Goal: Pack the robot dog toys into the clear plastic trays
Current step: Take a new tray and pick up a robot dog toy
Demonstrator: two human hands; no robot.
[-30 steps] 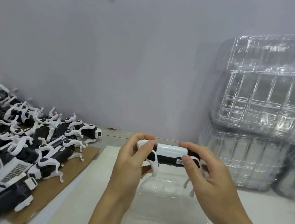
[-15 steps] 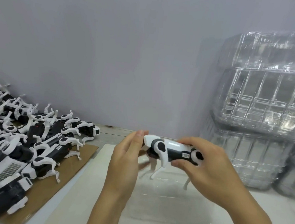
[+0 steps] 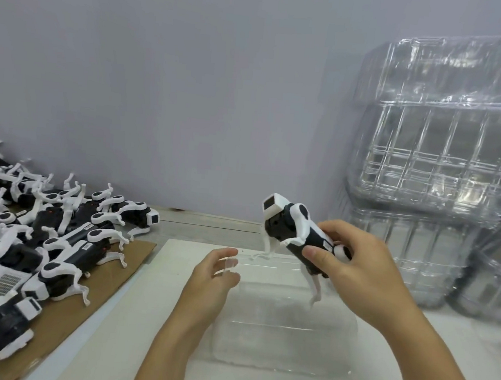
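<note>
Progress: early | robot dog toy (image 3: 298,235) gripped by right hand (image 3: 357,269), held tilted above clear tray (image 3: 285,329) on worktop (image 3: 141,316), not yet seated | left hand (image 3: 214,273) loose, nothing held | toy pile (image 3: 42,232) left unpacked | tray stack (image 3: 439,164) unused

Partly hidden or cut off: rear of the robot dog toy (image 3: 294,230) behind the right hand (image 3: 357,272); pile of toys (image 3: 27,231) and cardboard sheet (image 3: 87,306) cropped at left edge; stacked clear trays (image 3: 439,164) cropped at right edge; left hand's fingertips (image 3: 230,264) motion-blurred.
</note>
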